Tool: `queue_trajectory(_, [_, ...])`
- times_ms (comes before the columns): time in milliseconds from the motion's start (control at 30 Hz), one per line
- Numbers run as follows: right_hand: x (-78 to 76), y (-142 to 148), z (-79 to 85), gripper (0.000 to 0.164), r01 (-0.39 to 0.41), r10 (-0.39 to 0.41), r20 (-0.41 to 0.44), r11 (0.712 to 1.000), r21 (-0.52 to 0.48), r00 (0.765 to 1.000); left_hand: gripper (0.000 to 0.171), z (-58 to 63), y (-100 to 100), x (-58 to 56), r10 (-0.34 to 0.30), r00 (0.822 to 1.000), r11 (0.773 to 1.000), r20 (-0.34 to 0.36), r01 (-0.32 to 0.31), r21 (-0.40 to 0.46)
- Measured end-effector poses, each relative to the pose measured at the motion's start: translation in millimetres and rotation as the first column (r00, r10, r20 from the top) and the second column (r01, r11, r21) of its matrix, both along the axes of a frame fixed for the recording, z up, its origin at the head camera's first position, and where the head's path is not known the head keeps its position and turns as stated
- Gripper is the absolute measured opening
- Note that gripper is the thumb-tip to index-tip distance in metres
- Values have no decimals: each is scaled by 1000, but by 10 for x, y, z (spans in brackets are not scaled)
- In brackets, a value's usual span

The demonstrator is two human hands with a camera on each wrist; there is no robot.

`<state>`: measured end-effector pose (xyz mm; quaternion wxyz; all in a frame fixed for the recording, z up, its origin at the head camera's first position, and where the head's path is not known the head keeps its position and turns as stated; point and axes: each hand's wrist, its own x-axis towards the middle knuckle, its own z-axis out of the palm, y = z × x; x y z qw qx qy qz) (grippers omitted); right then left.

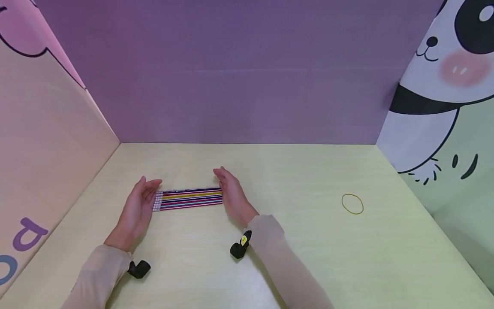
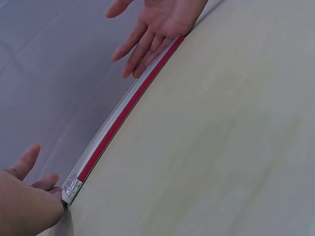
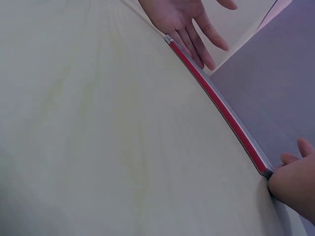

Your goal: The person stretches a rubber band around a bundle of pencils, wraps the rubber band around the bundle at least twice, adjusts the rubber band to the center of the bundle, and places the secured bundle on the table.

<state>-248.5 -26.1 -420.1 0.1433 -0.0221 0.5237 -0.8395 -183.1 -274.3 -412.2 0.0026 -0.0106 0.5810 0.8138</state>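
Several pencils (image 1: 191,198) with coloured stripes lie side by side in a flat row on the table. Their metal ferrules and eraser ends point left. My left hand (image 1: 136,209) touches those ends with its palm side, fingers extended. At the opposite ends my right hand (image 1: 233,198) stands on edge, its palm against the pencil tips, fingers fairly straight. In the left wrist view the nearest pencil (image 2: 128,109) is red, running between both hands. The right wrist view shows the same red pencil (image 3: 216,102) beside the right hand (image 3: 295,179).
A thin yellow rubber band (image 1: 352,204) lies on the pale wooden table (image 1: 308,253), well to the right of the hands. A purple wall (image 1: 247,73) stands at the back, with printed panels on both sides.
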Motion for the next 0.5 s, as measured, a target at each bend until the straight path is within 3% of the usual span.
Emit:
queue_trajectory(100, [-54, 57, 58, 52, -26, 35, -58, 990, 140, 998, 57, 16, -38, -5, -7, 1000, 1000, 24, 7, 9])
queue_trajectory(167, [-76, 101, 122, 49, -39, 78, -125, 956, 290, 989, 58, 41, -76, -8, -23, 999, 1000, 44, 23, -1])
queue_trajectory(233, [-82, 144, 202, 48, -42, 157, -202, 876, 480, 967, 60, 82, -112, -17, -45, 997, 995, 65, 50, -81])
queue_trajectory(300, [-76, 187, 269, 50, -49, 271, -241, 752, 657, 932, 65, 145, -128, -28, -78, 995, 967, 61, 90, -238])
queue_trajectory(333, [-70, 199, 296, 51, -58, 343, -247, 680, 731, 906, 67, 183, -130, -29, -96, 994, 931, 52, 108, -348])
queue_trajectory(367, [-66, 205, 311, 54, -61, 413, -241, 596, 800, 878, 67, 225, -126, -28, -115, 993, 879, 35, 118, -461])
queue_trajectory(433, [-52, 199, 326, 60, -39, 540, -200, 398, 917, 817, 65, 314, -99, -5, -159, 987, 732, -3, 116, -672])
queue_trajectory(500, [-41, 179, 323, 64, 0, 632, -146, 225, 974, 761, 60, 371, -37, 13, -218, 974, 584, -52, 88, -807])
